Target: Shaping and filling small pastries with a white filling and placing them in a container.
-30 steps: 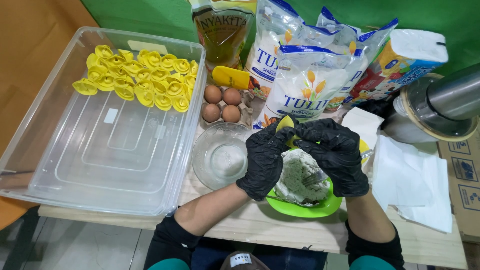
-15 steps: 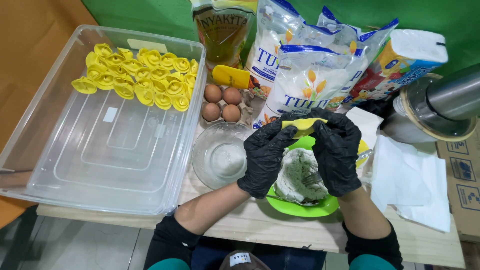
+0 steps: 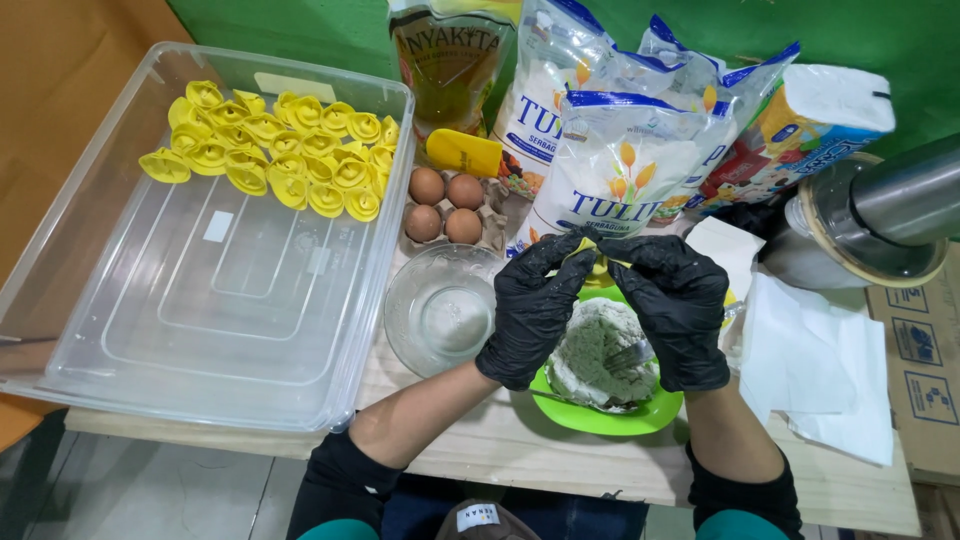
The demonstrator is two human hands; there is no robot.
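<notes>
Both of my hands wear black gloves and meet above a green plate (image 3: 600,418). My left hand (image 3: 532,310) and my right hand (image 3: 680,308) pinch one small yellow dough piece (image 3: 590,251) between their fingertips; most of it is hidden by the fingers. On the plate lies a mound of grey-green filling (image 3: 596,352) with a metal utensil (image 3: 632,350) stuck in it. A clear glass bowl (image 3: 440,310) holding a little liquid stands just left of my left hand.
A big clear plastic tub (image 3: 210,290) at the left holds several folded yellow dumplings (image 3: 280,150) along its far side. Behind are brown eggs (image 3: 445,205) in a carton, flour bags (image 3: 610,165), an oil pouch (image 3: 450,60), a metal machine (image 3: 880,215) and white paper (image 3: 820,370).
The hands have closed the yellow dough piece further; its flat sheet, visible half a second ago, is now folded and almost covered by the fingertips. Nothing else moved.
</notes>
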